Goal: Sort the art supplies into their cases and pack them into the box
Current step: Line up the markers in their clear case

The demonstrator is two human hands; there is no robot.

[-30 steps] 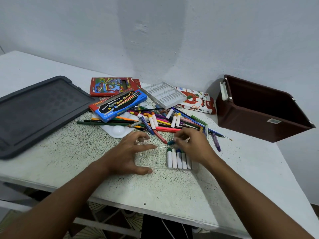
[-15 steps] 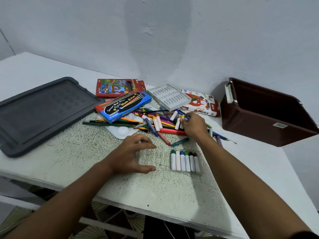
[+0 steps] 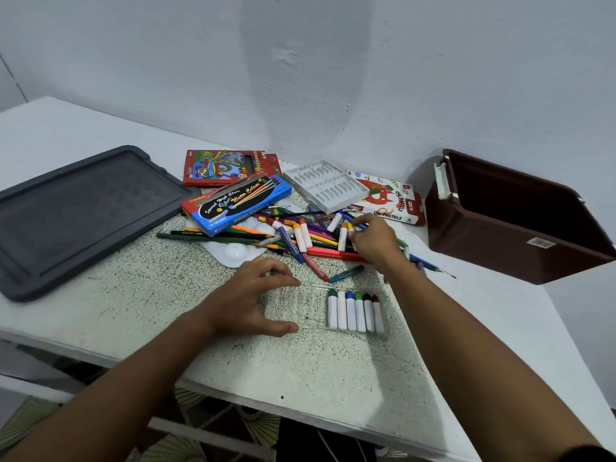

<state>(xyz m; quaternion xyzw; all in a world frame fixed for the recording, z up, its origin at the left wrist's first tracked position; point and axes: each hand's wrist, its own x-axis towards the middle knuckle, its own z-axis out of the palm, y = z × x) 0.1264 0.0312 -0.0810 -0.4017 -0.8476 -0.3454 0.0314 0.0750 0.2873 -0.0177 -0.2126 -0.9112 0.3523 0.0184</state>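
Since a second ago the right hand has left the clear plastic case and reached into the heap of crayons and pencils, its fingers pinching a white-wrapped crayon. The left hand rests on the speckled counter, thumb and fingers spread around the case's left end. Six paper-sleeved crayons lie side by side at the case's right end. The brown box stands right.

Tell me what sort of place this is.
Probably a home craft or study corner: a speckled table pushed against a plain painted wall, strewn with crayons and pencils, an oil pastels box and a brown storage box.
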